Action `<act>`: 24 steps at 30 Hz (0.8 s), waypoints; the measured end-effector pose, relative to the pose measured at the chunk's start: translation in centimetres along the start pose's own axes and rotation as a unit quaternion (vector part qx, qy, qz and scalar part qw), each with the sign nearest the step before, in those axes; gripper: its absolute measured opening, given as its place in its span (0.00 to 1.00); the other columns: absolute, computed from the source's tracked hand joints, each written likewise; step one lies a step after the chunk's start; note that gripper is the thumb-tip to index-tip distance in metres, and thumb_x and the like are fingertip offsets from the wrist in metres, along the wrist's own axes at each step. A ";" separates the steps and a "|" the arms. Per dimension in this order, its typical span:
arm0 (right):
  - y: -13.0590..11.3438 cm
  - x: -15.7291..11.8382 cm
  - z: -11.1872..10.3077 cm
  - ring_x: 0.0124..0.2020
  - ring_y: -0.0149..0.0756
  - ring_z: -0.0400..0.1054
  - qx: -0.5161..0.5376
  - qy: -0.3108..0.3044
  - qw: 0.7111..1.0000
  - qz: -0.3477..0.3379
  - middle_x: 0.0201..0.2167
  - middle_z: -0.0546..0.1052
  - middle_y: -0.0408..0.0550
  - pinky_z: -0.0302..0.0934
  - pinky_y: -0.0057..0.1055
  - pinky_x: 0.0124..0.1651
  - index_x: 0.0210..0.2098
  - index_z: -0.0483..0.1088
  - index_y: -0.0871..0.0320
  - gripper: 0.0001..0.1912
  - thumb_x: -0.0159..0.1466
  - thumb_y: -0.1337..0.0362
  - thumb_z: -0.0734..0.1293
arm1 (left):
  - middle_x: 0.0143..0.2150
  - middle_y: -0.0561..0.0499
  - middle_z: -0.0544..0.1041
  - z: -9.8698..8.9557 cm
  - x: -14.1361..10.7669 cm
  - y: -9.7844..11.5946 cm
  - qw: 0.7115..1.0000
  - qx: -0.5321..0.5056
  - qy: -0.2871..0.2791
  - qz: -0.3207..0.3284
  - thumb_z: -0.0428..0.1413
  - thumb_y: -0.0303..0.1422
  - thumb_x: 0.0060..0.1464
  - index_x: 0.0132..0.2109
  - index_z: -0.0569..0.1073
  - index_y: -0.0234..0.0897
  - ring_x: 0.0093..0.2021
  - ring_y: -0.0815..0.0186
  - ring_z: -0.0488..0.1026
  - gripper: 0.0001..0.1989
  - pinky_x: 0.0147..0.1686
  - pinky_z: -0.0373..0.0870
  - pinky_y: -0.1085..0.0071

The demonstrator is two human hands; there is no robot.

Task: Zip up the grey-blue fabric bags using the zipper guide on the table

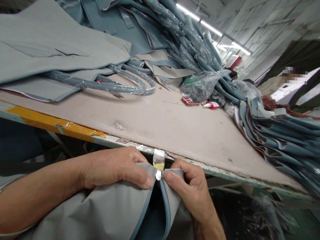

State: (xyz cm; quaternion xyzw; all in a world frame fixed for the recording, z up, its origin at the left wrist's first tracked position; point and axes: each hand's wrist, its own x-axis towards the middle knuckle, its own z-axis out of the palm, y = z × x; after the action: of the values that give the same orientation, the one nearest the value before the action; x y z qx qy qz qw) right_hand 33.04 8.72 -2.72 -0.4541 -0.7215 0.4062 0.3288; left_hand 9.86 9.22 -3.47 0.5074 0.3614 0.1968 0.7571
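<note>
Cloth point(107, 207), grey and blue-edged, hung just below the metal tab point(158, 176), my left hand point(115, 168) pinching it on the tab's left and my right hand point(192, 184) on its right. I judged it light, soft and likely to sag, best gripped by both edges close beside the tab. My fingertips behind the cloth were hidden, its lower end was cut off, and whether the tab touched it was hard to tell.

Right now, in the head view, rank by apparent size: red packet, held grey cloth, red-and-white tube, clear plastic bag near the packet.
1. Held grey cloth
2. Clear plastic bag
3. Red packet and red-and-white tube: too alike to rank
</note>
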 end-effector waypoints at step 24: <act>0.0 0.0 0.3 0.21 0.26 0.48 0.022 0.014 1.000 0.005 0.18 0.59 0.37 0.44 0.25 0.23 0.21 0.64 0.59 0.20 0.62 0.55 0.71 | 0.26 0.53 0.64 -0.2 0.1 -0.2 1.000 -0.001 -0.008 0.002 0.64 0.42 0.46 0.29 0.73 0.33 0.26 0.71 0.56 0.16 0.25 0.51 0.76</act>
State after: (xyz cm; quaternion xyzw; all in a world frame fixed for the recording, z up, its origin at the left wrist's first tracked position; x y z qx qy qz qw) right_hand 32.79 8.60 -2.89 -0.4562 -0.7054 0.4171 0.3469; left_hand 9.80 9.30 -3.70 0.5091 0.3540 0.1950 0.7599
